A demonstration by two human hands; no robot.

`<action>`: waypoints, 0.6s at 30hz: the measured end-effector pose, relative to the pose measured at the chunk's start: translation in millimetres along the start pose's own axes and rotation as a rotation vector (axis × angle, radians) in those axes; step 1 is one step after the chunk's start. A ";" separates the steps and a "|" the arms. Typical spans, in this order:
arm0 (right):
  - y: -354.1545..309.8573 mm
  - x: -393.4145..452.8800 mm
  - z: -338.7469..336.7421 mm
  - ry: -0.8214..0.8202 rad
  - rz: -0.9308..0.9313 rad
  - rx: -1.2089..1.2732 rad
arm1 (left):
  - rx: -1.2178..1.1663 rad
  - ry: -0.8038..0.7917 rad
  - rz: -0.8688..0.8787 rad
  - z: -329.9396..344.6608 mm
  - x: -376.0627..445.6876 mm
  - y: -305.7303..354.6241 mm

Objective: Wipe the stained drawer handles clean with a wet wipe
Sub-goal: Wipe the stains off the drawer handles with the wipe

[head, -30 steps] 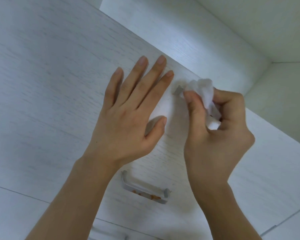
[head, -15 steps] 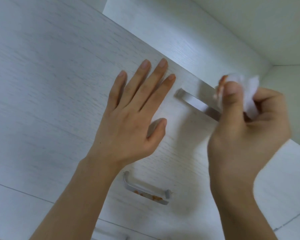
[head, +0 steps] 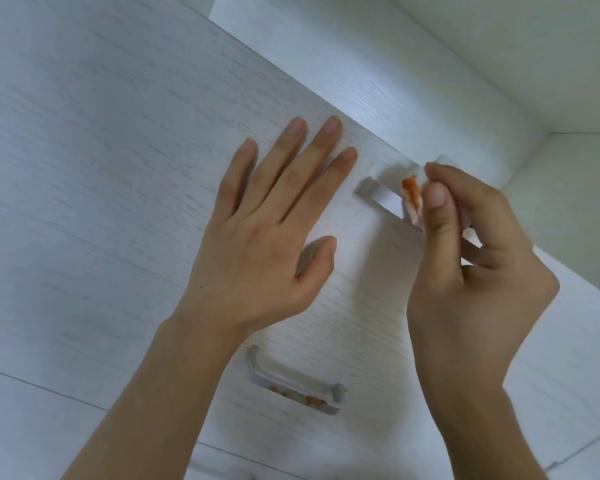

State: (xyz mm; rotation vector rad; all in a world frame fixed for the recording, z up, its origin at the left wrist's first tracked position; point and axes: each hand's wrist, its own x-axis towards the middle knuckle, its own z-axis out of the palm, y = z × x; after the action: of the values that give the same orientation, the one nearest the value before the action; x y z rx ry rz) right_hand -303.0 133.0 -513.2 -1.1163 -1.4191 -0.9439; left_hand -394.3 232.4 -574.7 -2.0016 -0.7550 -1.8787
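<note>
From the head camera, you look at a white drawer front [head: 118,168]. Your left hand [head: 264,237] lies flat and open on it, fingers spread, gripping nothing. It looks like it is there to keep the drawer steady.

Your right hand [head: 471,271] pinches the wet wipe [head: 413,199] between thumb and fingers. The wipe is folded around the top handle [head: 378,194]. This handle is a long bar. It runs from just beside your left fingertips down and to the right, and it goes under your right hand. The bare part on the left looks clean and shiny. The far end is hidden by your hand, so you cannot tell if it is clean yet.

The wipe is white with a big orange smear on it. So it has picked up some of the mess.

The lower handle [head: 295,386] sits near your left wrist, below both hands. Its bar runs the same way, left to right and a bit down. It has orange spots along its front edge. It is not clean yet.

Your right hand has the wipe, so that hand would have to go down and to the left to reach those spots. A clean part of the wipe may work better there.
</note>
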 end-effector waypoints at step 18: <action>1.2 -3.9 11.8 -0.016 -0.307 -0.203 | -0.016 0.018 0.006 -0.3 -1.7 -1.9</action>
State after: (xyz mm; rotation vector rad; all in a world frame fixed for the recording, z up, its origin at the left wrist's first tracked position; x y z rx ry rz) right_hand -304.8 144.0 -518.7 -1.0711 -1.5629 -1.3233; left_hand -395.6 233.5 -576.6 -1.9924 -0.7307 -1.9026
